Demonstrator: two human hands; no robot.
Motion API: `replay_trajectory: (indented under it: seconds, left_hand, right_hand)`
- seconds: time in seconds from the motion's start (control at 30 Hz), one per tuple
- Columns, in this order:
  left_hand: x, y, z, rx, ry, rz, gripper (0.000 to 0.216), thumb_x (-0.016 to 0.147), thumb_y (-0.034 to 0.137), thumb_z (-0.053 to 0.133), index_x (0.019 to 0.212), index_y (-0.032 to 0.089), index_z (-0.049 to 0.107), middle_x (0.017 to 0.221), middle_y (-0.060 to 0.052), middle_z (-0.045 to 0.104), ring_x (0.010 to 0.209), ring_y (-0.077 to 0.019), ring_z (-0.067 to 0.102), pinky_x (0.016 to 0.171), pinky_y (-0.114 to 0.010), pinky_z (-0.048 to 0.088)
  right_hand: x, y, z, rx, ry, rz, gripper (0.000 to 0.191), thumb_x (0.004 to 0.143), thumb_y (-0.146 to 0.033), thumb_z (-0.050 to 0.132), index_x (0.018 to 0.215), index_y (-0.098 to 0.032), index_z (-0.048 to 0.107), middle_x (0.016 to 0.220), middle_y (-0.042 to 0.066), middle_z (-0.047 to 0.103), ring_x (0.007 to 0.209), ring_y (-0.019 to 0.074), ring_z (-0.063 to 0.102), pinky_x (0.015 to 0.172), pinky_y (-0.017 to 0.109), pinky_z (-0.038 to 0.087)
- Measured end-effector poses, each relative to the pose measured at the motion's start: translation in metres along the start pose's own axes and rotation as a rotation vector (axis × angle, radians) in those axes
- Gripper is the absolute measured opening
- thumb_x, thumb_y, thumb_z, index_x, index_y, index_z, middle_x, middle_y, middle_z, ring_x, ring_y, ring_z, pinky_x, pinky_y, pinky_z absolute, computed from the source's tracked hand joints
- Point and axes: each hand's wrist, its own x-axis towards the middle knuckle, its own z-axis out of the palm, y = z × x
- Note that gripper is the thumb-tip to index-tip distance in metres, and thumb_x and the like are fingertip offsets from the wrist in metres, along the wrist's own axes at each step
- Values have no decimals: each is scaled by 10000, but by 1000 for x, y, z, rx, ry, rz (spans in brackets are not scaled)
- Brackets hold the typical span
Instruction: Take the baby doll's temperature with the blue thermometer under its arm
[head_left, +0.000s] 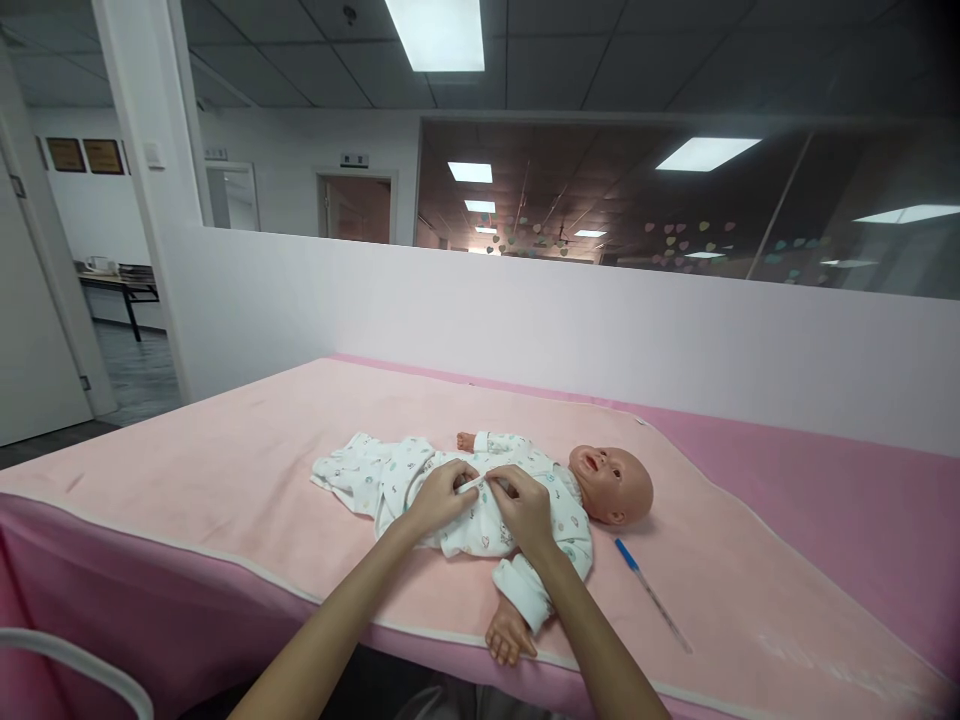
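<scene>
A baby doll (pixel 611 482) lies on its back on a pink blanket (pixel 225 490), head to the right. It wears a white patterned sleepsuit (pixel 390 475). My left hand (pixel 439 497) pinches the suit's fabric over the doll's belly. My right hand (pixel 525 510) grips the fabric just beside it, over the chest. The two hands almost touch at the front closure. One doll arm (pixel 514 615) reaches toward the table's near edge, the other hand (pixel 466 441) points away.
A blue pen (pixel 651 592) lies on the blanket to the right of the doll. A low white partition wall (pixel 525 320) runs behind the table. A white curved rail (pixel 75 665) shows at the bottom left. An open doorway lies at the far left.
</scene>
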Motion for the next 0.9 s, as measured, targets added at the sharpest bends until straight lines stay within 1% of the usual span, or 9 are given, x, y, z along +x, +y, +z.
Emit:
replay_trajectory:
  seconds: [0.17,0.4,0.53,0.73,0.9]
  left_hand:
    - [-1,1,0,25,10,-7,162,685,191,452,823,184,537,744,15,538,669,-114,460,609,-226,342]
    - [-2,4,3,182,33,59,104,700,223,437,749,181,518,779,-7,541,744,-142,482,642,-248,358]
    - [-2,4,4,231,31,47,101,710,227,423,752,188,506,790,-9,540,753,-147,483,642,-251,362]
    - [-2,2,4,191,24,24,112,725,240,416,773,197,508,801,5,549,770,-144,487,650,-245,357]
    - [-2,1,2,120,-15,17,151,730,246,414,814,196,529,835,0,562,782,-144,492,652,-239,365]
  right_hand:
    - [1,1,1,-122,-70,2,144,778,-200,459,769,-231,599,782,-32,627,713,112,553,645,218,382]
    - [0,-1,0,-181,-77,1,147,764,-180,461,763,-235,597,766,-38,619,694,102,549,637,211,377]
    - [-1,-1,-1,-183,-76,-10,153,764,-174,456,764,-232,598,757,-30,613,683,102,542,634,209,373]
    - [-2,0,-2,-158,-98,7,130,774,-188,463,765,-231,585,757,-32,602,675,103,525,629,210,363]
    - [-2,1,-2,-155,-100,26,148,786,-211,442,780,-226,589,767,-22,599,674,106,519,632,220,364]
